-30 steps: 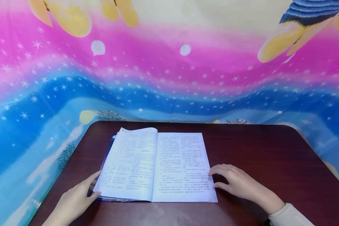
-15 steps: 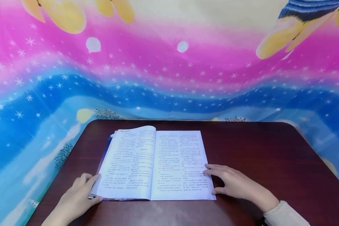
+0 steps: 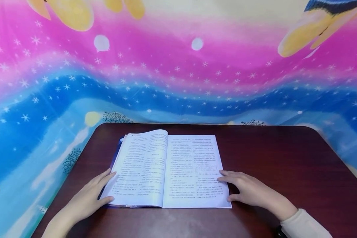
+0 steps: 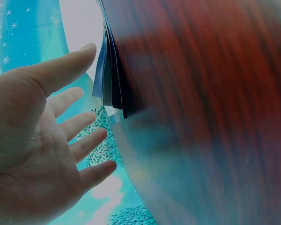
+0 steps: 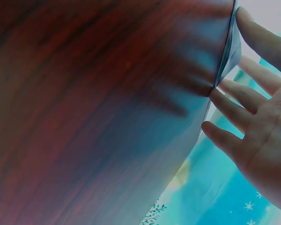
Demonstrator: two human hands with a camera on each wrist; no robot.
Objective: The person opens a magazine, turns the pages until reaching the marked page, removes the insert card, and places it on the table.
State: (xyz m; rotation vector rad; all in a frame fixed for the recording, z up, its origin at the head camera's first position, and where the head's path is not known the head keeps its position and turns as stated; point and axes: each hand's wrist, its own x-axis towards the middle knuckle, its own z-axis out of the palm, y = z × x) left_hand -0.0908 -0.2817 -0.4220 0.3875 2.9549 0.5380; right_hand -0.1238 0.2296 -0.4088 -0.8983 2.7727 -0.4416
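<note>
To hold the pages steady, your best course is probably light, even pressure from both sides, because the left page of the open magazine (image 3: 169, 172) bows up toward the spine and a hard push could crease it. Your left hand (image 3: 87, 196), lower left of the frame, is spread with fingers extended and thumb apart, meeting the left page's outer edge without gripping it. Your right hand (image 3: 253, 190), lower right, is likewise loosely spread, fingertips at the right page's outer edge, thumb near its bottom corner, nothing grasped. The magazine lies between them at lower centre, on the dark table (image 3: 270, 158).
</note>
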